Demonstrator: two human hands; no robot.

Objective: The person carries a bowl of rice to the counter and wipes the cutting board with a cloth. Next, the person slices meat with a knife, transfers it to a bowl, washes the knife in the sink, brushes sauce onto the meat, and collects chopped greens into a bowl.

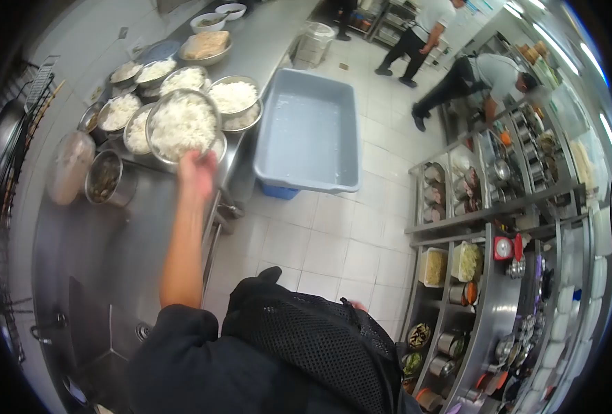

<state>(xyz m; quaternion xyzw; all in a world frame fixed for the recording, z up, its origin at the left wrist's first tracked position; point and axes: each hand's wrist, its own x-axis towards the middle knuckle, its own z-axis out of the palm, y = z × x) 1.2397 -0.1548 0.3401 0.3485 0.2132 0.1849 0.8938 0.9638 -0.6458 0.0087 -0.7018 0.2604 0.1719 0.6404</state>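
Observation:
My left hand [197,176] reaches over the steel counter, its fingers closed on the near rim of a metal bowl of white rice [183,126]. Several more metal bowls of rice stand packed around and under it, among them a rice bowl [234,95] at the right on top of another bowl. Beside the group, to the left, are a metal pot [104,177] with dark contents and a plastic-wrapped pinkish bundle [71,168]. Only a small bit of my right hand [358,305] shows past my dark clothing; its fingers are hidden.
A large grey tub [308,131] stands on a blue base right of the counter [123,241]. A sink [116,324] lies near me on the left. Steel shelves [450,238] with food containers line the right side. Two people [426,31] [485,79] are farther back on the tiled floor.

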